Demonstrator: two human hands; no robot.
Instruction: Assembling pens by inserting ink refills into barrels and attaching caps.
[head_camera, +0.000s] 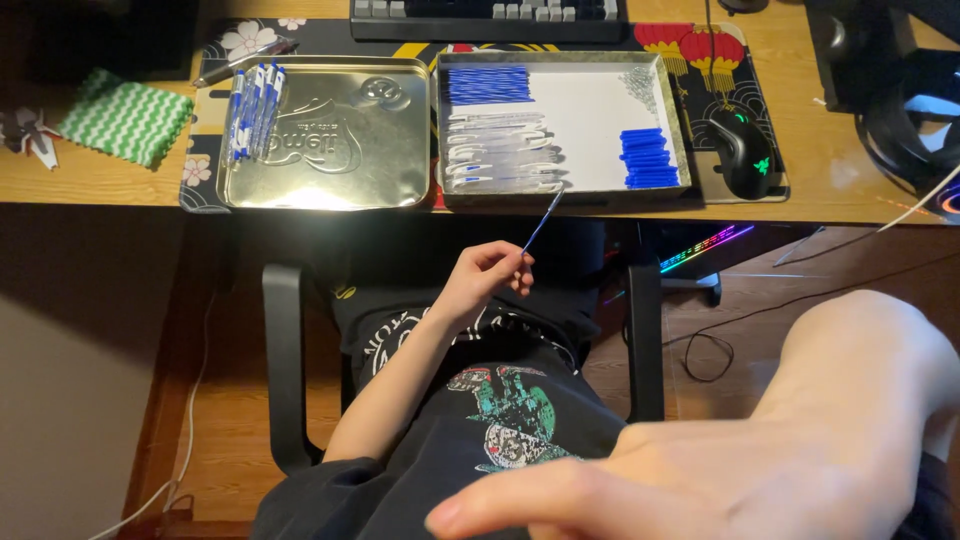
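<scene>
My left hand (483, 283) is raised over my lap in front of the desk edge and pinches a thin blue pen refill (541, 222) that points up toward the right metal tray (672, 110). That tray holds a row of blue refills (489, 84), several clear pen barrels (503, 152), a stack of blue caps (648, 158) and small metal bits (640, 84). The left metal tray (340, 140) holds several assembled blue-and-white pens (254, 108). My right hand (700, 470) is very close to the camera, blurred, at the bottom right, with one finger reaching left.
A black mouse (745, 150) lies right of the trays and a keyboard (490, 15) behind them. A green-and-white cloth (125, 118) sits at the desk's left. Black chair armrests (285, 370) flank my lap. Cables run over the wooden floor (720, 345).
</scene>
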